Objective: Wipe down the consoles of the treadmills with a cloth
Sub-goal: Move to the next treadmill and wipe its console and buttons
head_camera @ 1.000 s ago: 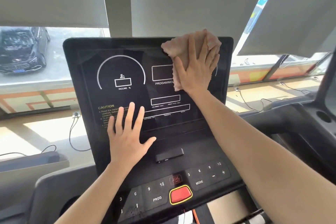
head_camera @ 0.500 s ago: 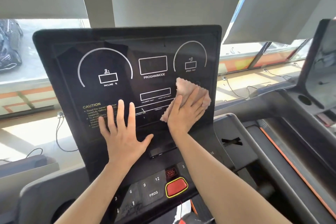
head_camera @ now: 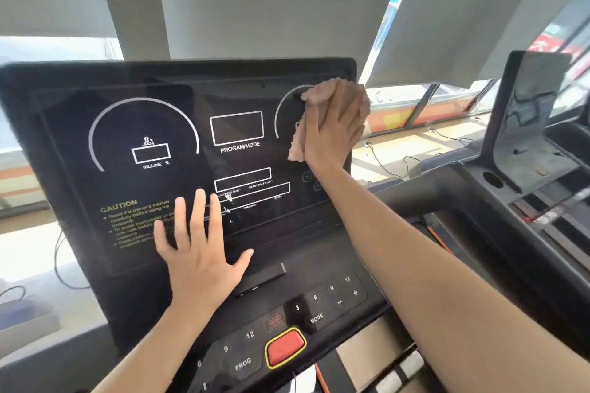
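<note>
A black treadmill console (head_camera: pixel 95 105) fills the middle of the view, with white dial markings, a PROGAM/MODE box and yellow caution text. My right hand (head_camera: pixel 332 131) presses a pink-beige cloth (head_camera: pixel 319 96) flat against the console's upper right corner, over the right dial. My left hand (head_camera: pixel 198 249) lies flat with fingers spread on the lower middle of the panel, holding nothing. A red stop button (head_camera: pixel 285 347) and number keys sit on the lower strip below my hands.
A second treadmill console (head_camera: pixel 530 112) and its grey handrail (head_camera: pixel 431 191) stand to the right. Grey roller blinds (head_camera: pixel 271 0) hang above the window behind. Cables (head_camera: pixel 392 166) trail over the sunlit floor beyond the console.
My right hand has swept the cloth from the lower middle right of the screen up to the upper right corner. My left hand stays planted on the panel. The view has shifted slightly.
</note>
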`<state>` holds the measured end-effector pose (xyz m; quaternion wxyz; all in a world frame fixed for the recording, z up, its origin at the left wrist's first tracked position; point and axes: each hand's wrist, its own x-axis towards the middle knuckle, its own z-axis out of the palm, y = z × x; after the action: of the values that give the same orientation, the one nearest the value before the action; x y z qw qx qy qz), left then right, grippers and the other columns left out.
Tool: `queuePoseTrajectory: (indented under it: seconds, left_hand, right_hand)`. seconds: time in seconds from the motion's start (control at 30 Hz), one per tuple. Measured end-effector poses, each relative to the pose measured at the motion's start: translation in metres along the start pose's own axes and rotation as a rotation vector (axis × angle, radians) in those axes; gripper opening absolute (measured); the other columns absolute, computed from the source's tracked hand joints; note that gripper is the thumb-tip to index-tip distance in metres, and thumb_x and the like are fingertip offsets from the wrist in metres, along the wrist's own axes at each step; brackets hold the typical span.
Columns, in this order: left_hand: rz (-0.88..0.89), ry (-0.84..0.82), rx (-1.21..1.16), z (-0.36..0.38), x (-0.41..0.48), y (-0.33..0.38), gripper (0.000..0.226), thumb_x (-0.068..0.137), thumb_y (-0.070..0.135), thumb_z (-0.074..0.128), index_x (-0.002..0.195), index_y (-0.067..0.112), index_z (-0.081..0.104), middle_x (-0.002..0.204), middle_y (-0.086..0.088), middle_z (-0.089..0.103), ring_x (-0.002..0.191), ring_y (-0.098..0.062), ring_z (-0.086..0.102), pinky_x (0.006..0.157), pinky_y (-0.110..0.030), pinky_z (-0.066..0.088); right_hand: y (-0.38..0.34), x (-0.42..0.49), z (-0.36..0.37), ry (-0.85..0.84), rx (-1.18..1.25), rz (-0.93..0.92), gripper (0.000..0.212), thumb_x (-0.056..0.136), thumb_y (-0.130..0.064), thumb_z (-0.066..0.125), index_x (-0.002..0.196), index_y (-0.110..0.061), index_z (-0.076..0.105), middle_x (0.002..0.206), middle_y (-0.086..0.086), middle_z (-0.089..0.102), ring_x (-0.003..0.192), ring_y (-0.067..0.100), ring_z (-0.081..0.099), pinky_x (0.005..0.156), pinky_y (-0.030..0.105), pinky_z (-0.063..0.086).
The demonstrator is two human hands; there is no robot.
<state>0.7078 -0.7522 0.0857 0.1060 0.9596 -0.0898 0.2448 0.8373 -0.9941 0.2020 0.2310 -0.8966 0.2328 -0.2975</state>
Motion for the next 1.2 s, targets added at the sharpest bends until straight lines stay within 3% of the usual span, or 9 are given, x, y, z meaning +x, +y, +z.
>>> queuePoseTrajectory:
  seconds: [0.13, 0.27, 0.4, 0.53, 0.6, 0.73, 0.9, 1.07, 1.2]
  left_hand:
    - [-0.010, 0.004, -0.009, 0.001, 0.001, 0.005, 0.114, 0.071, 0.065, 0.065, 0.160, 0.007, 0.025, 0.167, -0.016, 0.023, 0.156, -0.039, 0.013, 0.119, -0.068, 0.008]
    - [0.000, 0.020, -0.020, 0.002, 0.000, 0.009, 0.115, 0.072, 0.059, 0.079, 0.159, 0.006, 0.028, 0.166, -0.018, 0.024, 0.155, -0.040, 0.014, 0.119, -0.067, 0.007]
    - [0.022, 0.008, -0.031, 0.004, -0.001, 0.013, 0.117, 0.068, 0.055, 0.086, 0.159, 0.007, 0.029, 0.166, -0.017, 0.024, 0.155, -0.040, 0.015, 0.120, -0.067, 0.007]
    - [0.042, -0.009, -0.023, 0.005, -0.003, 0.014, 0.112, 0.070, 0.053, 0.085, 0.159, 0.011, 0.032, 0.167, -0.017, 0.022, 0.155, -0.042, 0.013, 0.121, -0.066, 0.006]
    - [0.044, -0.012, -0.023, 0.006, -0.003, 0.014, 0.110, 0.071, 0.052, 0.084, 0.159, 0.013, 0.032, 0.168, -0.017, 0.021, 0.156, -0.041, 0.012, 0.121, -0.065, 0.005]
    - [0.059, -0.012, -0.016, 0.006, -0.005, 0.011, 0.104, 0.076, 0.052, 0.078, 0.160, 0.015, 0.029, 0.169, -0.015, 0.018, 0.156, -0.040, 0.009, 0.123, -0.062, 0.002]
    - [0.075, -0.011, 0.008, 0.007, -0.009, 0.005, 0.099, 0.080, 0.048, 0.079, 0.160, 0.017, 0.031, 0.169, -0.014, 0.021, 0.157, -0.040, 0.013, 0.124, -0.060, 0.003]
    - [0.119, 0.003, 0.067, 0.009, -0.014, -0.002, 0.084, 0.088, 0.052, 0.061, 0.159, 0.017, 0.033, 0.168, -0.015, 0.024, 0.156, -0.041, 0.019, 0.124, -0.060, 0.012]
    - [0.111, 0.003, 0.071, 0.010, -0.015, -0.001, 0.084, 0.088, 0.051, 0.065, 0.159, 0.016, 0.034, 0.168, -0.015, 0.025, 0.156, -0.041, 0.019, 0.124, -0.060, 0.011]
  right_hand:
    - [-0.001, 0.057, -0.021, -0.027, 0.176, -0.050, 0.075, 0.095, -0.075, 0.018, 0.161, -0.043, 0.005, 0.171, -0.002, 0.013, 0.153, 0.028, 0.028, 0.121, 0.053, 0.028]
    - [0.026, 0.065, -0.026, -0.123, 0.321, -0.131, 0.066, 0.101, -0.067, 0.022, 0.160, -0.044, 0.005, 0.152, 0.007, 0.047, 0.131, 0.029, 0.055, 0.103, 0.056, 0.047]
    - [0.063, 0.024, -0.019, -0.229, 0.306, -0.113, 0.063, 0.108, -0.054, 0.024, 0.162, -0.034, -0.001, 0.169, -0.007, 0.021, 0.151, 0.018, 0.034, 0.117, 0.050, 0.037]
    - [0.104, -0.029, -0.018, -0.312, 0.314, -0.106, 0.058, 0.113, -0.033, 0.027, 0.163, -0.015, 0.005, 0.167, -0.003, 0.021, 0.136, -0.031, 0.014, 0.119, 0.015, 0.020]
    - [0.124, -0.054, -0.012, -0.366, 0.337, -0.071, 0.061, 0.112, -0.033, 0.029, 0.162, -0.008, 0.003, 0.169, 0.010, 0.019, 0.144, -0.017, 0.021, 0.119, 0.012, 0.020]
    - [0.166, -0.095, 0.017, -0.470, 0.363, 0.136, 0.078, 0.101, -0.068, 0.034, 0.158, -0.047, -0.014, 0.161, 0.008, 0.032, 0.150, 0.036, 0.035, 0.119, 0.059, 0.034]
    - [0.178, -0.134, 0.012, -0.424, 0.079, -0.041, 0.076, 0.106, -0.052, 0.034, 0.156, -0.043, -0.023, 0.172, -0.005, -0.016, 0.159, 0.028, 0.007, 0.122, 0.052, 0.026]
    - [0.197, -0.151, 0.018, -0.433, -0.258, -0.301, 0.068, 0.107, -0.051, 0.024, 0.159, -0.039, -0.018, 0.168, 0.007, -0.028, 0.156, 0.040, -0.018, 0.124, 0.060, -0.003]
    - [0.205, -0.146, 0.015, -0.407, -0.229, -0.518, 0.061, 0.109, -0.042, 0.028, 0.163, -0.035, 0.002, 0.171, 0.006, -0.012, 0.156, 0.041, -0.017, 0.123, 0.066, 0.003]
